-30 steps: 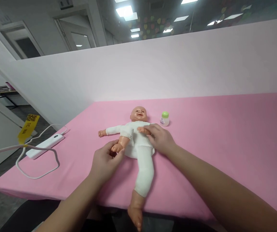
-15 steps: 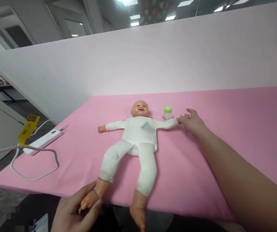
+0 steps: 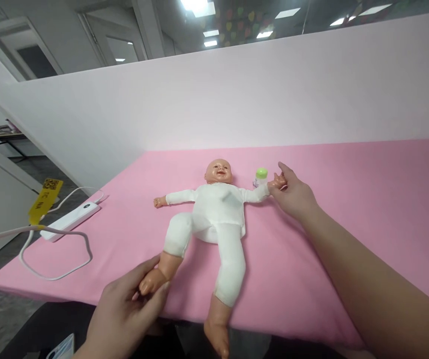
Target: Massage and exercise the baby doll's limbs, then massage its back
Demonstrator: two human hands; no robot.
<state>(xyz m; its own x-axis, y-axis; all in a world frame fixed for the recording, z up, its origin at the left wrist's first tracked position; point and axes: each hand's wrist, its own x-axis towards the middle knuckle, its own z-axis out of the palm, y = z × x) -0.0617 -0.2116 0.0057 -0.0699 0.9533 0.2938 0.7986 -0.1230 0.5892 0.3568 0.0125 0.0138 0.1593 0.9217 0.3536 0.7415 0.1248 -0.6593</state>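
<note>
A baby doll [image 3: 219, 207] with a white cloth body lies on its back on the pink-covered table [image 3: 349, 239], head toward the wall. My left hand [image 3: 124, 309] is closed around the doll's foot [image 3: 156, 280] on the left side, with that knee bent and raised. On the right, my right hand [image 3: 296, 194] grips the doll's hand [image 3: 278, 181] between thumb and fingers, the index finger stretched out. Just behind that doll arm stands a small jar with a green lid [image 3: 261, 173]. The doll's other arm and leg lie stretched out, untouched, the foot past the table's front edge.
A white power strip [image 3: 70, 222] with a looped cable [image 3: 55, 276] and a yellow tag [image 3: 46, 201] lies at the table's left side. Behind the table rises a white partition [image 3: 236, 99]. A phone-like object [image 3: 63, 346] shows at the lower left.
My left hand has pushed the doll's foot up and inward, bending its knee more. My right hand has moved the doll's hand left, toward its body, bending that arm in front of the jar.
</note>
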